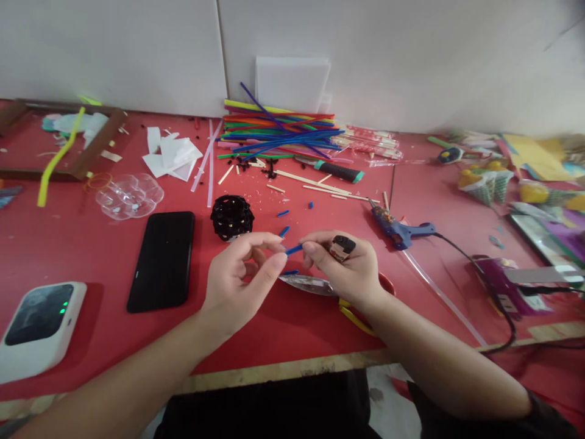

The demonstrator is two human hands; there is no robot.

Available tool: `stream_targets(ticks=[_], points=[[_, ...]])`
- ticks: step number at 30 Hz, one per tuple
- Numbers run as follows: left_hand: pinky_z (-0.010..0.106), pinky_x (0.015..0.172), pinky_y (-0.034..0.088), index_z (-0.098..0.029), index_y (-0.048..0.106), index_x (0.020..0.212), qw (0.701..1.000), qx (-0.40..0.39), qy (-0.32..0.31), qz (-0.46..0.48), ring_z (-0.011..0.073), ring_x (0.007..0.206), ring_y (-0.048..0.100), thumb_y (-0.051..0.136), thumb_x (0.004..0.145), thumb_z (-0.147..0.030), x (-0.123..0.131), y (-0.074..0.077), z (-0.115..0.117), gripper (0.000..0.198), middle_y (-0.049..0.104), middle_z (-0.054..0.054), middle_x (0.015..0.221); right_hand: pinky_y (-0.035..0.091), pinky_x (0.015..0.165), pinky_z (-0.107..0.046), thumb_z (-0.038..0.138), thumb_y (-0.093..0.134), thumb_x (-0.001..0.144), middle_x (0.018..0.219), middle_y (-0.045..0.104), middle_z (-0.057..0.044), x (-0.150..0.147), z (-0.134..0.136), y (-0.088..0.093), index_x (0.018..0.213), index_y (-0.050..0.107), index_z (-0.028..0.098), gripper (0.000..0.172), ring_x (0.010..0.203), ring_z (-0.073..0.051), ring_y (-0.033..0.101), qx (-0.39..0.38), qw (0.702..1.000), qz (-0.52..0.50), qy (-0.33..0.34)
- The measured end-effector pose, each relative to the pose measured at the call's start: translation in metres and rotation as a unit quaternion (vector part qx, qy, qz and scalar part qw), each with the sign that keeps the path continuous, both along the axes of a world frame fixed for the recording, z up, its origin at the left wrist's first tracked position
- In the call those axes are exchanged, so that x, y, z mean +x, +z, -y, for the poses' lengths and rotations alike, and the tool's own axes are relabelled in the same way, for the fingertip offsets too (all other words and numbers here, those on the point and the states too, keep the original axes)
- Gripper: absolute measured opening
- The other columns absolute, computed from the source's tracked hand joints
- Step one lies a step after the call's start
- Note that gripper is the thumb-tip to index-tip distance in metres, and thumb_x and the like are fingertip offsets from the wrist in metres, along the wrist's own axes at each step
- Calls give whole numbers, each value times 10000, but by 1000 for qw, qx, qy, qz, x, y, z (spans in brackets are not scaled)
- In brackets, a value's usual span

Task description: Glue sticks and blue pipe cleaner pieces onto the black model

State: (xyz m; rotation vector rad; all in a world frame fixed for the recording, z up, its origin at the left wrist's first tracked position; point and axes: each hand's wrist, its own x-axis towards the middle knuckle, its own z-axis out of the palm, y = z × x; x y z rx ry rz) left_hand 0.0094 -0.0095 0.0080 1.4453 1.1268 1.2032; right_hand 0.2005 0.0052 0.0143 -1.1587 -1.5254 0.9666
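Note:
My left hand (240,277) and my right hand (345,265) meet over the red table (91,244), pinching a short blue straw piece (294,249) between their fingertips. My right hand also holds scissors (308,284) with red and yellow handles, the blades pointing left under the hands. A ring sits on a right finger. A small black woven ball (231,217) stands just beyond my left hand. Loose blue straw bits (283,213) lie between the ball and my hands.
A black phone (162,260) lies left of my hands, a white device (39,326) at the near left. Coloured straws (278,131) are piled at the back. A blue glue gun (397,228) with its cord lies right. Clear plastic piece (128,195), paper scraps (171,152), wooden sticks (315,182).

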Motion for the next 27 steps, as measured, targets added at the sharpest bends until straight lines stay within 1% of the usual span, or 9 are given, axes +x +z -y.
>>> stream_targets(ticks=[3, 6, 10, 13, 16, 19, 22, 24, 27], points=[[222, 454, 363, -185, 727, 886, 993, -86, -65, 46, 103, 542, 498, 504, 1004, -399, -2, 0, -2, 331, 696, 37, 736, 526, 610, -256, 252, 662, 926, 717, 746, -1, 4, 1, 0, 907, 749, 228, 92, 623, -128, 674, 109, 989, 100, -6], [228, 462, 352, -176, 715, 779, 988, -108, -101, 33, 107, 540, 484, 484, 994, -373, -2, 1, -3, 373, 687, 41, 700, 534, 620, -265, 213, 646, 923, 794, 771, -21, 6, 2, 3, 915, 742, 236, 99, 664, -144, 692, 183, 968, 169, 13], [223, 464, 341, -187, 669, 744, 990, -97, -101, 7, 93, 515, 444, 526, 947, -303, -1, 5, -2, 274, 674, 16, 699, 527, 593, -279, 233, 625, 943, 806, 771, -28, 7, 0, 5, 931, 737, 248, 114, 633, -149, 674, 201, 961, 187, 34], [215, 467, 338, -190, 651, 729, 992, -84, -99, -9, 87, 506, 413, 524, 939, -296, 0, 8, -3, 267, 590, -16, 628, 522, 596, -275, 221, 625, 945, 813, 769, -29, 7, -1, 4, 942, 729, 243, 107, 642, -146, 673, 208, 961, 176, 45], [209, 475, 357, -191, 644, 735, 991, -79, -104, -15, 90, 521, 432, 533, 930, -291, 1, 9, -4, 246, 560, -21, 621, 512, 606, -280, 234, 619, 951, 822, 762, -31, 7, 0, 2, 938, 722, 247, 104, 654, -148, 667, 201, 963, 176, 45], [204, 468, 362, -191, 624, 718, 992, -81, -100, -5, 87, 516, 442, 541, 922, -276, 2, 8, -4, 236, 587, -13, 643, 483, 586, -289, 323, 625, 950, 755, 713, -21, 8, 1, 2, 990, 706, 245, 119, 617, -150, 626, 159, 972, 169, 25], [204, 454, 352, -194, 636, 751, 993, -89, -74, 26, 80, 500, 435, 543, 946, -301, 2, 4, -4, 242, 622, -7, 674, 406, 526, -283, 456, 599, 947, 683, 603, 12, 10, 1, 3, 1104, 647, 222, 286, 544, -133, 505, 96, 985, 137, 42], [205, 463, 364, -199, 653, 798, 994, -88, -54, 43, 83, 514, 456, 545, 966, -325, 2, 1, -4, 236, 645, -3, 709, 378, 537, -287, 512, 534, 962, 697, 563, 4, 11, 1, 5, 1038, 628, 202, 333, 569, -135, 466, 73, 986, 127, 80], [206, 476, 374, -202, 655, 815, 995, -86, -44, 39, 86, 532, 476, 545, 979, -334, 1, -1, -4, 238, 651, -4, 722, 360, 566, -290, 520, 464, 982, 679, 507, 3, 10, 1, 4, 837, 566, 202, 364, 599, -138, 433, 53, 985, 124, 109]])
